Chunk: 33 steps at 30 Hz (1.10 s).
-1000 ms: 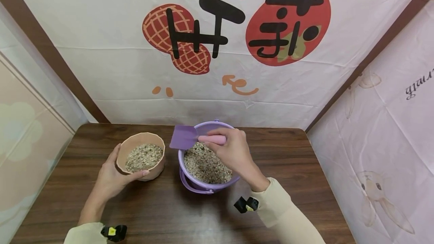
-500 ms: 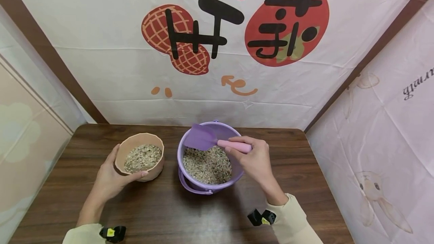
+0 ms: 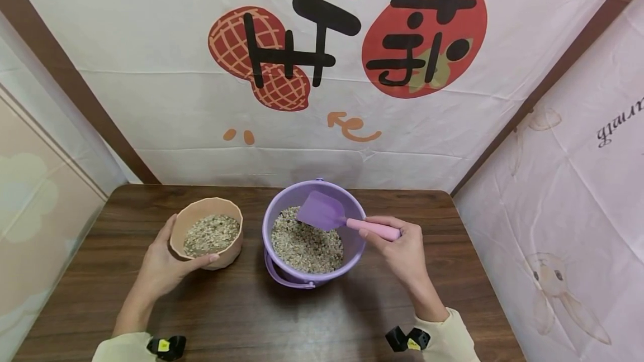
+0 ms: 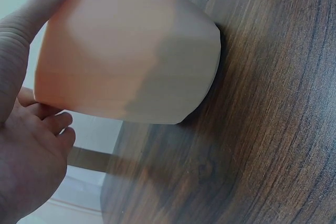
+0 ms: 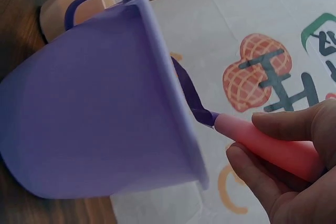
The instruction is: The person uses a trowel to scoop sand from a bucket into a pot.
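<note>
My right hand grips the pink handle of a toy shovel with a flat purple blade. The blade hangs over a purple bucket, inside its rim and above the coarse, speckled grains there. In the right wrist view, thumb and fingers pinch the handle beside the bucket wall. To the left, my left hand holds a peach faceted bowl by its side, thumb near the front rim. Similar grains lie in it. The left wrist view shows the bowl's outer wall against the fingers.
Both containers stand on a dark wooden table. The bucket's carrying handle hangs down at its front left. A printed cloth backdrop rises behind the table's far edge, with another printed cloth along the right.
My right hand has moved right and toward me with the shovel. Its blade has gone from the bucket's left rim to over the grains inside. The left hand and bowl hold their place.
</note>
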Available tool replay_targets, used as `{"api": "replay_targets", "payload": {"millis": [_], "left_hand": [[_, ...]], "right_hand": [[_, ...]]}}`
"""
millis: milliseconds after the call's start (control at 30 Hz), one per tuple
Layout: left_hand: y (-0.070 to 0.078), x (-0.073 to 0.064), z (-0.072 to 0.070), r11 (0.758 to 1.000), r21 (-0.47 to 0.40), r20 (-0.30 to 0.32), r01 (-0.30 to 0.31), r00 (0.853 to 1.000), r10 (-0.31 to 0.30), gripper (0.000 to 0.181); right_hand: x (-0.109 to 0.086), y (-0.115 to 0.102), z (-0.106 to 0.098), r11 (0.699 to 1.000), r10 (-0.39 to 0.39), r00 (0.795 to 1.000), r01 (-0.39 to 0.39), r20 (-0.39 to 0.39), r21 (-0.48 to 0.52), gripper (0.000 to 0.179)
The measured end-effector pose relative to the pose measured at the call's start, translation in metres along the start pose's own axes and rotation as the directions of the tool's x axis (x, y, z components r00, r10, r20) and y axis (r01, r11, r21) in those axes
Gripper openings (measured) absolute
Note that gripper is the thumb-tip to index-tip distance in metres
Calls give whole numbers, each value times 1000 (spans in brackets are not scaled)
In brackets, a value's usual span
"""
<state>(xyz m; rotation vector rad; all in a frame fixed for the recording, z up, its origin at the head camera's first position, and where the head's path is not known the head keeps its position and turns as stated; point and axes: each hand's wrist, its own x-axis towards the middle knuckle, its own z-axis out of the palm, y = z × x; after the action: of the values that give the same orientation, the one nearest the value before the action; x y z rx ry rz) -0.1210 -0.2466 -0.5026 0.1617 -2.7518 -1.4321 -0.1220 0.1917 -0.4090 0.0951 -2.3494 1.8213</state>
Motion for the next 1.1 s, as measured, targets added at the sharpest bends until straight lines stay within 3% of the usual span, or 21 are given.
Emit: {"api": "replay_targets", "payload": {"millis": [400,733,1100], "left_hand": [[1,1,0,1000,-15,2,0,1000,0,135],[2,1,0,1000,3,4,-2,1000,2,135],[8,0,-4,989,97,9,-115,993,114,137]], "right_hand": [[-6,19,-4,996,55,998,-52,-34,69,33],[-5,23,-1,995,37,999,-34,-39,89,32],[-6,23,0,995,58,997,-53,-47,86,31]]}}
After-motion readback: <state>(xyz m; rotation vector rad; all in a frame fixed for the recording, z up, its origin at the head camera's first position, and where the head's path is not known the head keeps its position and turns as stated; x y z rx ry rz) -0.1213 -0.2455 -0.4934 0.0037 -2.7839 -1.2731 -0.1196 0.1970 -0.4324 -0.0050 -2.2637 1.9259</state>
